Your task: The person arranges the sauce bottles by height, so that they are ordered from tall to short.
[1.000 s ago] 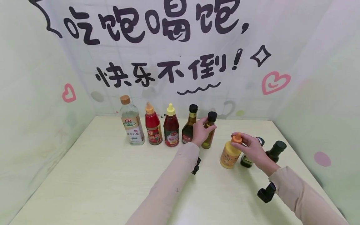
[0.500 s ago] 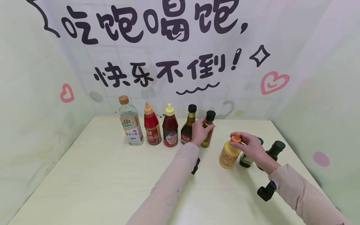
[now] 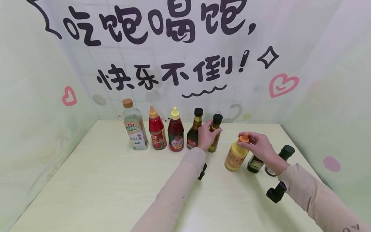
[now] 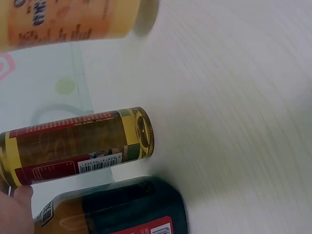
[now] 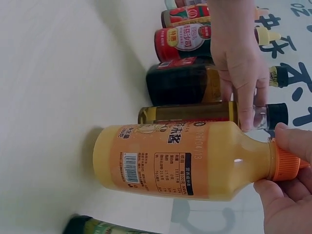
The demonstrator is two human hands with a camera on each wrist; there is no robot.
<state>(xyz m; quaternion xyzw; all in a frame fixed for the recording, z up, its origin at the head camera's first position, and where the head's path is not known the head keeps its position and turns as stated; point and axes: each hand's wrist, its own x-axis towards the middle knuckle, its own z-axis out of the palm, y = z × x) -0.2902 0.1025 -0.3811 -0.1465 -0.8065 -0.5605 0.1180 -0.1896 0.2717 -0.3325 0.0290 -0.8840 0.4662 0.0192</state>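
Note:
My left hand point(image 3: 206, 136) grips the neck of a slim oil bottle point(image 3: 213, 145) with a black cap, upright beside a dark square-shouldered bottle point(image 3: 192, 134). In the left wrist view the slim bottle point(image 4: 73, 146) shows its barcode, with a bit of the hand point(image 4: 15, 212) at its neck. My right hand point(image 3: 262, 149) pinches the orange cap of a yellow sauce bottle point(image 3: 235, 157), which leans slightly. The right wrist view shows thumb and fingers round that cap point(image 5: 285, 163), the yellow bottle point(image 5: 165, 161) close to the slim one.
Left of the hands stand a clear vinegar bottle point(image 3: 135, 130), a red bottle point(image 3: 157, 133) and a dark red bottle with a yellow cap point(image 3: 175, 137). Behind and beside my right hand are two dark green bottles point(image 3: 255, 163) point(image 3: 286, 152).
The yellow bottle has shifted slightly left and back, leaning a little more, with my right hand moving along with it. My left hand keeps its grip almost unmoved.

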